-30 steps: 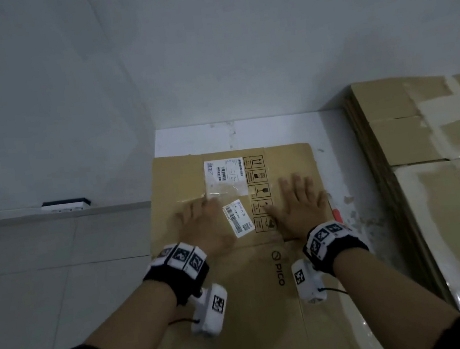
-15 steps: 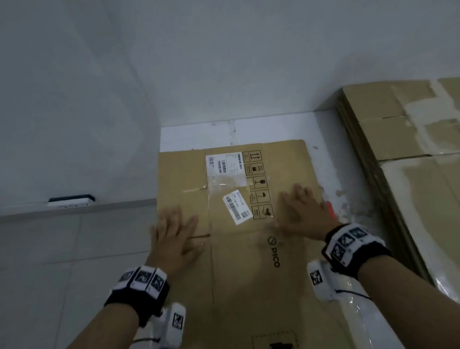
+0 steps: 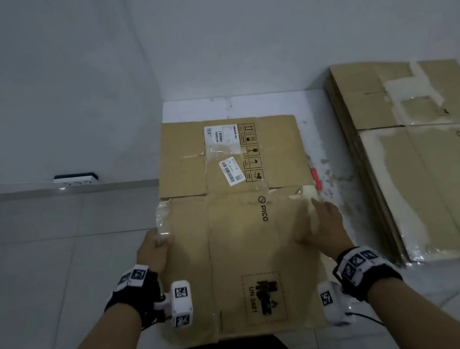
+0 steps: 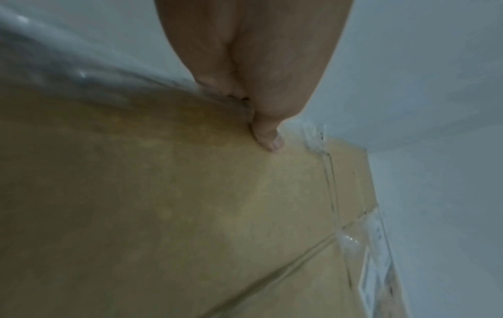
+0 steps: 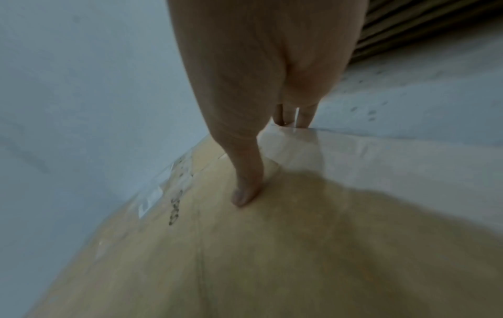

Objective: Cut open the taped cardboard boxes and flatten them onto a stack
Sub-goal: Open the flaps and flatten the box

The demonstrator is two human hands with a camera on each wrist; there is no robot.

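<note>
A flattened brown cardboard box (image 3: pixel 240 248) with white labels and a PICO mark lies on the floor in front of me. My left hand (image 3: pixel 156 247) grips its left edge by a strip of clear tape. In the left wrist view the thumb (image 4: pixel 268 139) lies on top of the cardboard (image 4: pixel 190 215) and the fingers go under it. My right hand (image 3: pixel 323 226) holds the right edge, with its thumb (image 5: pixel 245 193) on the cardboard (image 5: pixel 272 258) and its fingers over the taped rim. A red cutter (image 3: pixel 315 178) lies on the floor beside the box's right edge.
A stack of flattened cardboard boxes (image 3: pixel 426 179) lies on the floor to the right. White walls meet in a corner just beyond the box. A power strip (image 3: pixel 75 178) sits by the left wall. Grey floor tiles (image 3: pixel 46 269) stretch to the left.
Both hands left the far half of the box, where they pressed flat, and moved outward and back to its side edges. They now grip those edges.
</note>
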